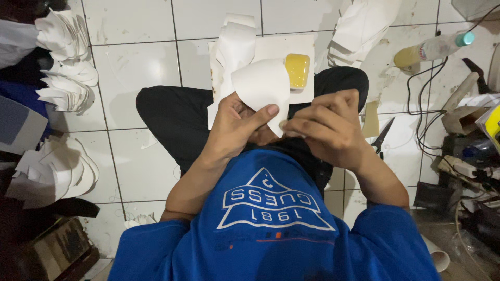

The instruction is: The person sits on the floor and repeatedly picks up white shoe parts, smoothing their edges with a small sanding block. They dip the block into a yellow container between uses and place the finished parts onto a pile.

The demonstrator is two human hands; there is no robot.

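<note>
The left hand [237,122] is closed on a curved piece of white paper [262,86] — thumb pressed flat across its lower front, the other fingers curled behind it, so the sheet stands up above the fist in a rounded cone-like bend. The right hand [325,125] sits just beside it, fingers folded in tight, fingertips meeting the paper's lower right edge near the left thumb; how much of the edge it actually pinches I cannot tell.

Just beyond the paper, on a white board lying on the tiled floor [140,67], rests a yellow block [297,70]. Further out past the right hand lie a plastic bottle with a green cap [435,48] and a pair of scissors [383,136] — well off the left hand's side, stacks of white paper shapes [67,62] are piled.
</note>
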